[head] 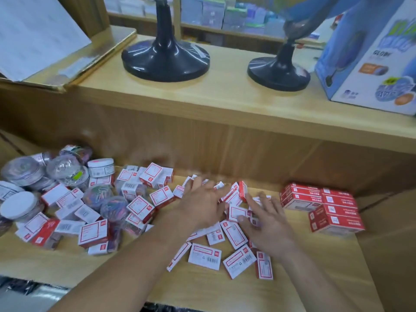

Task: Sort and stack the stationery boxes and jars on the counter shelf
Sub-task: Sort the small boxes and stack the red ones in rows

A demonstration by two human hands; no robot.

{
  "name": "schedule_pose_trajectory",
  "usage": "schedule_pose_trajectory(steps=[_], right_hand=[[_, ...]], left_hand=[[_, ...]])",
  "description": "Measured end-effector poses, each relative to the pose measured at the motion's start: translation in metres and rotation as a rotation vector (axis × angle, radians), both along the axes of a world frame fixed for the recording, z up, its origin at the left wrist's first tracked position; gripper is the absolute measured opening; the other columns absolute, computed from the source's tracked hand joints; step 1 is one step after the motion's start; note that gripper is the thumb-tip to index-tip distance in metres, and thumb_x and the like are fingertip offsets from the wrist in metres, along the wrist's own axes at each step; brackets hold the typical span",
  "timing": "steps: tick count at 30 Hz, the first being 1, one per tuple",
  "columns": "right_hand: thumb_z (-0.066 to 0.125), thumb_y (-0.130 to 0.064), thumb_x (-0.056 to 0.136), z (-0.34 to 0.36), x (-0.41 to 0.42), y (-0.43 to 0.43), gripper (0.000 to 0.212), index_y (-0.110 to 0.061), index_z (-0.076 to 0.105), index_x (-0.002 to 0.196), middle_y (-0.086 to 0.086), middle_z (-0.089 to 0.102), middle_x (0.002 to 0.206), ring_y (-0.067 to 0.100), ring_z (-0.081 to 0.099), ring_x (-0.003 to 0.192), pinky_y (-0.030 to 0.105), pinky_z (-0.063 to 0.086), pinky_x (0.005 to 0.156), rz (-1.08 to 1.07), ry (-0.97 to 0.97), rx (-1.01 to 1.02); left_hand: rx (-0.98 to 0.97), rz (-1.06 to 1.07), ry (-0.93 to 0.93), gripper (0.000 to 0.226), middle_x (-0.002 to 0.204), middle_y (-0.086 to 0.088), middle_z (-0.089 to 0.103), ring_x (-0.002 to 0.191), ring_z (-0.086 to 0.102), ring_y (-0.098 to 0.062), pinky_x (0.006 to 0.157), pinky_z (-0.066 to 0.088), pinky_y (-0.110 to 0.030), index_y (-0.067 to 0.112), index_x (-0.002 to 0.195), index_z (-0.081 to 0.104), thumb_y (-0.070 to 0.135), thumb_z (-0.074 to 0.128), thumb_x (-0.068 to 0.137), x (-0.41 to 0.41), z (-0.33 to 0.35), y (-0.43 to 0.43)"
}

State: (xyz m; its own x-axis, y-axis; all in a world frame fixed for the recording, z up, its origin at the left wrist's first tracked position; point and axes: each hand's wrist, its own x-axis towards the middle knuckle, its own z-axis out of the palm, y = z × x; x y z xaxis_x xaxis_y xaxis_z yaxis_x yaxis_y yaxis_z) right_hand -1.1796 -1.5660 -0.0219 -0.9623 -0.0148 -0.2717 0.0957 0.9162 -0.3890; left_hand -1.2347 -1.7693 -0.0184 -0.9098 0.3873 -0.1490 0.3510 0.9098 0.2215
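Down on the lower pale-wood shelf (225, 293), both hands were right in the thick of it. Left hand (202, 206) lay palm down, fingers straight and fanned wide, resting on the loose heap of small white-and-red cardboard boxes (234, 235) in the middle of the shelf. Right hand (267, 224), just beside it, was spread the same way, fingers apart and flat on the boxes at the heap's right side. Neither hand was curled round anything. Both sets of fingertips were smeared by blur, so exactly which boxes each tip touched could not be told, and the boxes beneath the palms were hidden.

Off to the right, against the back panel, a squared-up block of red rectangular boxes (324, 206) stood apart from the right hand. Far left, round clear plastic jars with white lids (21, 207) sat crowded together, the outermost cut off by the frame edge. Clear jars of coloured paper clips (98, 194) lay half buried among tumbled boxes.

Up on the wooden counter top (202, 97) stood two glossy black round stands (165, 57), their upper parts out of frame. A blue printed carton (364, 70) was cropped at the right, its lettering mostly too blurred to read. White paper sheets (38, 30) lay at the upper left.
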Motion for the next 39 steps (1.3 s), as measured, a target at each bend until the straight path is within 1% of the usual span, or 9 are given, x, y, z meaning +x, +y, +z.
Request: schedule_pose_trajectory(steps=[2, 6, 10, 13, 18, 25, 29, 34, 39], right_hand=[[0.039, -0.072, 0.092, -0.002, 0.0, 0.002, 0.068, -0.052, 0.017, 0.154, -0.01, 0.013, 0.167, 0.021, 0.0, 0.154, 0.036, 0.012, 0.125, 0.003, 0.021, 0.043], [0.039, -0.075, 0.089, 0.0, 0.005, 0.004, 0.069, -0.053, 0.023, 0.152, -0.012, 0.015, 0.166, 0.019, 0.003, 0.153, 0.033, 0.015, 0.122, 0.028, 0.034, 0.052], [0.038, -0.078, 0.087, 0.001, 0.02, 0.004, 0.07, -0.056, 0.021, 0.151, -0.013, 0.01, 0.166, 0.018, -0.002, 0.153, 0.034, 0.016, 0.123, 0.083, 0.032, 0.028], [0.042, -0.076, 0.088, -0.001, 0.032, 0.008, 0.07, -0.06, 0.016, 0.15, -0.02, 0.008, 0.164, 0.012, -0.006, 0.153, 0.033, 0.017, 0.123, 0.108, 0.053, 0.009], [0.08, -0.05, 0.076, -0.007, 0.036, 0.02, 0.08, -0.052, 0.038, 0.144, -0.023, 0.042, 0.151, 0.004, 0.042, 0.14, 0.039, 0.041, 0.115, -0.217, 0.045, -0.633], [0.083, -0.027, 0.08, -0.015, 0.042, 0.021, 0.062, -0.019, 0.059, 0.136, -0.008, 0.053, 0.141, 0.012, 0.048, 0.131, 0.034, 0.039, 0.111, -0.232, 0.162, -0.298], [0.08, -0.014, 0.081, -0.011, 0.04, 0.02, 0.049, -0.022, 0.065, 0.127, -0.01, 0.058, 0.112, 0.018, 0.065, 0.102, 0.041, 0.053, 0.093, -0.34, 0.176, -0.329], [0.079, -0.023, 0.083, 0.0, 0.034, 0.021, 0.028, -0.028, 0.071, 0.109, -0.007, 0.062, 0.103, 0.007, 0.065, 0.083, 0.026, 0.047, 0.066, -0.329, 0.18, -0.303], [0.079, -0.028, 0.084, 0.011, 0.045, 0.027, 0.043, -0.016, 0.067, 0.124, -0.001, 0.069, 0.097, 0.007, 0.064, 0.087, 0.023, 0.048, 0.068, -0.465, 0.259, -0.506]], left_hand=[[-0.05, 0.009, 0.014, 0.058, 0.16, 0.001, 0.036, 0.152, 0.012, -0.033, 0.122, 0.012, -0.056, 0.044, 0.158, 0.022, 0.056, 0.025, 0.101, 0.006, -0.01, -0.001], [0.017, -0.001, -0.008, 0.053, 0.162, 0.001, 0.033, 0.156, 0.009, -0.029, 0.125, 0.012, -0.05, 0.038, 0.156, 0.032, 0.052, 0.035, 0.105, 0.02, -0.003, -0.007], [0.122, -0.023, 0.105, 0.043, 0.149, 0.001, 0.053, 0.147, 0.037, -0.028, 0.118, 0.032, -0.046, 0.033, 0.132, 0.064, 0.049, 0.046, 0.096, 0.044, 0.007, -0.025], [0.146, 0.032, 0.163, 0.042, 0.14, -0.003, 0.062, 0.135, 0.052, -0.034, 0.108, 0.046, -0.053, 0.03, 0.12, 0.07, 0.047, 0.05, 0.088, 0.068, 0.001, -0.046], [0.185, 0.177, 0.222, 0.052, 0.137, 0.0, 0.056, 0.135, 0.046, -0.036, 0.112, 0.039, -0.055, 0.031, 0.129, 0.06, 0.045, 0.062, 0.08, 0.119, -0.005, -0.07], [0.216, 0.232, 0.319, 0.052, 0.144, -0.013, 0.057, 0.141, 0.045, -0.039, 0.111, 0.043, -0.053, 0.013, 0.131, 0.067, 0.042, 0.056, 0.09, 0.153, -0.041, -0.083], [0.21, 0.233, 0.32, 0.053, 0.143, -0.007, 0.057, 0.136, 0.048, -0.036, 0.105, 0.048, -0.05, 0.024, 0.131, 0.067, 0.049, 0.065, 0.084, 0.152, -0.04, -0.089], [0.259, 0.281, 0.318, 0.051, 0.138, -0.005, 0.059, 0.128, 0.05, -0.035, 0.1, 0.05, -0.052, 0.026, 0.125, 0.07, 0.053, 0.072, 0.082, 0.146, -0.038, -0.089], [0.48, 0.315, 0.346, 0.039, 0.142, -0.01, 0.057, 0.136, 0.049, -0.033, 0.107, 0.046, -0.051, 0.017, 0.123, 0.07, 0.04, 0.055, 0.096, 0.149, -0.04, -0.091]])
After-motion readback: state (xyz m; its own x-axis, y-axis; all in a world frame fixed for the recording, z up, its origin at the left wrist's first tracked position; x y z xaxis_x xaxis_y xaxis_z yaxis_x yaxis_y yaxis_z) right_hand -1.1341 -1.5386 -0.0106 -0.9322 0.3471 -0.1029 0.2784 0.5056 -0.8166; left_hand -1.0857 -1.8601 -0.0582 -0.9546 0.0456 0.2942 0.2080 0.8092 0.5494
